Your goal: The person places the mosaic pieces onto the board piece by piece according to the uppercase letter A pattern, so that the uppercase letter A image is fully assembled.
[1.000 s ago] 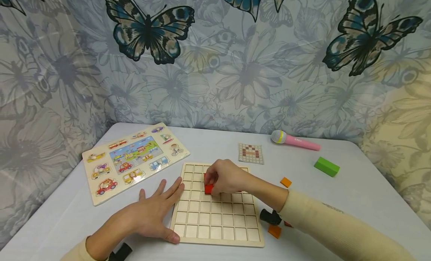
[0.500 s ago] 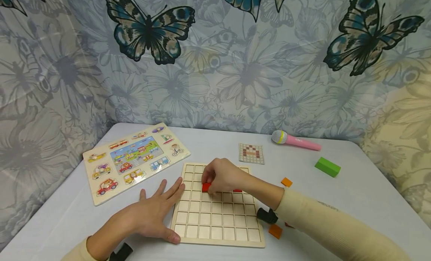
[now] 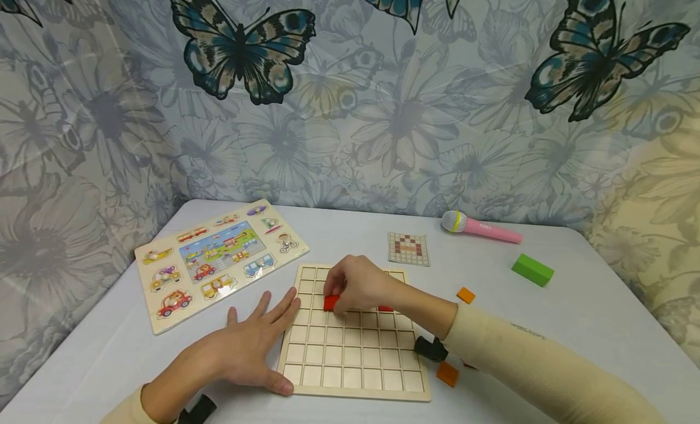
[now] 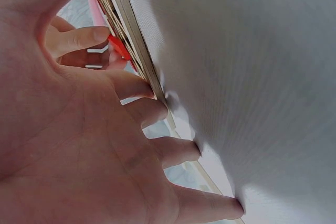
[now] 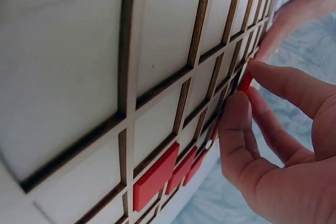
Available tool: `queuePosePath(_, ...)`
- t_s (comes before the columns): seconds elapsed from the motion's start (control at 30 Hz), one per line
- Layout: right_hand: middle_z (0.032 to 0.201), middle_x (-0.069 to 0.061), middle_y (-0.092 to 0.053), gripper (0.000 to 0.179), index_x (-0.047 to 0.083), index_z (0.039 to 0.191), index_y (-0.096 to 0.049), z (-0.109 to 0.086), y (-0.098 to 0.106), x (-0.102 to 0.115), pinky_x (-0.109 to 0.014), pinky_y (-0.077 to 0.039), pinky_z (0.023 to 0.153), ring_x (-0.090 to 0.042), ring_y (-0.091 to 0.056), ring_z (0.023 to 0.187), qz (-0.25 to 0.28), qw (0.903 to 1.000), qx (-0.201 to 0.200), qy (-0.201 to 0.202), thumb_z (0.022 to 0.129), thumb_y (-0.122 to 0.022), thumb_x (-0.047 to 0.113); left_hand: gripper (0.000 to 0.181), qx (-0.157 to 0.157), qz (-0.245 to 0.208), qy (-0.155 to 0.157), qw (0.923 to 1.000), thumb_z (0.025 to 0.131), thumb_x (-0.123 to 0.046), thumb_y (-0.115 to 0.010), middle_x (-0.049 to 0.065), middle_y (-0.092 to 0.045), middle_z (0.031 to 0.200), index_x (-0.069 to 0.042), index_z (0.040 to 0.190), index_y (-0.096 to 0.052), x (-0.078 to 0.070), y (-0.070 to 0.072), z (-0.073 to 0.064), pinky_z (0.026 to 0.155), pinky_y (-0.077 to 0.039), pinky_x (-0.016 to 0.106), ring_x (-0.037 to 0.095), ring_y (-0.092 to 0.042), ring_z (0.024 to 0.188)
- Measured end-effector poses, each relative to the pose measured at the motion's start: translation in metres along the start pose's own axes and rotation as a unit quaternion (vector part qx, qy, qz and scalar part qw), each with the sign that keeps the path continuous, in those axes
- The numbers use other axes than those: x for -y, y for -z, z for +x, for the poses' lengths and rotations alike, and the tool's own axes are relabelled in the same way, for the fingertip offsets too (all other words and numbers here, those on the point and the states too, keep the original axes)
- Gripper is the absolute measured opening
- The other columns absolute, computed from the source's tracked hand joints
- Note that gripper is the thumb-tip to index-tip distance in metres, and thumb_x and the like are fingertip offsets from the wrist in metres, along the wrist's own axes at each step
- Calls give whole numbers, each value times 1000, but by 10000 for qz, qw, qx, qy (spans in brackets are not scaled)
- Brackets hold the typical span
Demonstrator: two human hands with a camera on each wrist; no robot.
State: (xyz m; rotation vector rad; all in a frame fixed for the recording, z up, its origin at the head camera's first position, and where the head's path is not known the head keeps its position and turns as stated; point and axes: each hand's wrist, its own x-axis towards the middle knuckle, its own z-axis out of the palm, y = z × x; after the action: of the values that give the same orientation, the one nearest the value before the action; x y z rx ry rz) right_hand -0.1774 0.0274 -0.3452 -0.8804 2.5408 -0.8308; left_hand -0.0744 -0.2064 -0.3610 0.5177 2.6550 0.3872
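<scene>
While the left hand [image 3: 243,351] lies with fingers spread wide beside the pale wooden grid board [image 3: 350,356], the right hand [image 3: 361,284] pinches a small red square tile [image 3: 331,302] — fingers narrow around it — at the board's upper left; more flat red tiles [image 5: 156,177] lie on the grid.

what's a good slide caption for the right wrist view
Right hand pinches a red tile at a wooden grid board, other red tiles nearby.
</scene>
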Motion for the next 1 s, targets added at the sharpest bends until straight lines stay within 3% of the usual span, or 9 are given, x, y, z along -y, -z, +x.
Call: queuePosePath(1.0, 75, 3, -69, 24, 13, 84, -78, 14, -9, 5, -22, -50, 65, -7, -59, 70, -98, 9995, -41, 307, 69, -92, 0, 135, -34, 7, -53, 10000, 66, -73, -85, 0, -2, 178, -14, 168, -18, 0, 0, -1, 100, -10, 94, 48, -5, 160)
